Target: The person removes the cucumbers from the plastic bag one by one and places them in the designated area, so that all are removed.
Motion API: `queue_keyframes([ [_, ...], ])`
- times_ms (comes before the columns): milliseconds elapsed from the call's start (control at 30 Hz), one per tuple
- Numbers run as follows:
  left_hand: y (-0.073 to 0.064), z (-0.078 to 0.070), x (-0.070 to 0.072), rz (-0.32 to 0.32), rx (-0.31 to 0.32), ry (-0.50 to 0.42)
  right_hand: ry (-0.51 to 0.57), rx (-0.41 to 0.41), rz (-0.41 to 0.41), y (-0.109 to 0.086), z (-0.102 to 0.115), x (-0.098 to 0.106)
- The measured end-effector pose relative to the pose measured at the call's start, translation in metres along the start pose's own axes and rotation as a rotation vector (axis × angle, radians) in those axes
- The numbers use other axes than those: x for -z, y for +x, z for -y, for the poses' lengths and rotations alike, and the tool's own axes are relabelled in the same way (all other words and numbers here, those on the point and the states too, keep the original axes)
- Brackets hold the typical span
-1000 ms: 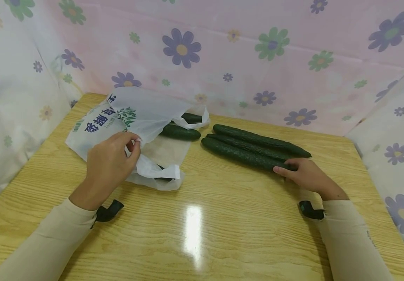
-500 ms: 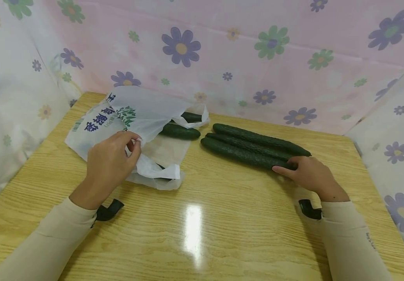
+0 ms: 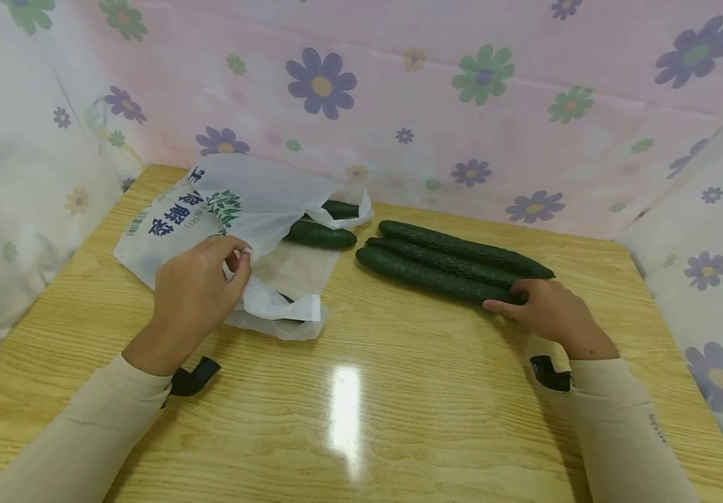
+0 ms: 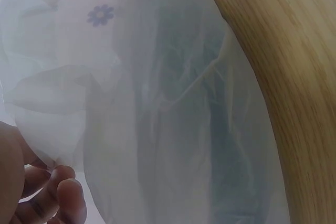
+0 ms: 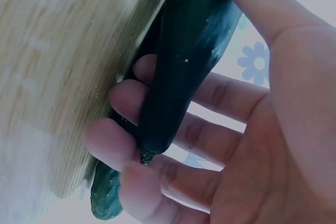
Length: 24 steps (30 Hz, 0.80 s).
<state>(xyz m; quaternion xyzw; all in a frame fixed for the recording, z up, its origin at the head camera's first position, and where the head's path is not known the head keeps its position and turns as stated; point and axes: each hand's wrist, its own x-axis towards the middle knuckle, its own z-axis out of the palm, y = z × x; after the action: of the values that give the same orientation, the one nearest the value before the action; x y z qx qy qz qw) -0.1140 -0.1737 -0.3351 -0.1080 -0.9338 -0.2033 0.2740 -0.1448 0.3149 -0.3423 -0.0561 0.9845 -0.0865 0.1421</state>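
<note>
A translucent white plastic bag with dark blue characters and a green leaf print lies at the left of the table. My left hand pinches the edge of its opening between thumb and fingers. Inside, the ends of cucumbers show through the mouth. To the right, three long dark green cucumbers lie side by side. My right hand grips the stem end of the nearest cucumber. In the right wrist view, the fingers curl under this cucumber, with the thumb along its other side.
The wooden table has a bright light reflection near its front. A flowered curtain hangs along the back and both sides. Farther back, the other two cucumbers lie close against the gripped one.
</note>
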Motion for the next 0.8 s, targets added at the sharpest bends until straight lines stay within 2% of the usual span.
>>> queue_keyframes([
  [333, 0.0001, 0.0002, 0.0009, 0.009, 0.005, -0.009, -0.014, -0.018, 0.014, -0.0020, -0.0011, 0.0029],
  [800, -0.0002, 0.0009, -0.0007, 0.008, 0.002, -0.006, -0.016, -0.093, 0.018, -0.0068, -0.0020, 0.0075],
])
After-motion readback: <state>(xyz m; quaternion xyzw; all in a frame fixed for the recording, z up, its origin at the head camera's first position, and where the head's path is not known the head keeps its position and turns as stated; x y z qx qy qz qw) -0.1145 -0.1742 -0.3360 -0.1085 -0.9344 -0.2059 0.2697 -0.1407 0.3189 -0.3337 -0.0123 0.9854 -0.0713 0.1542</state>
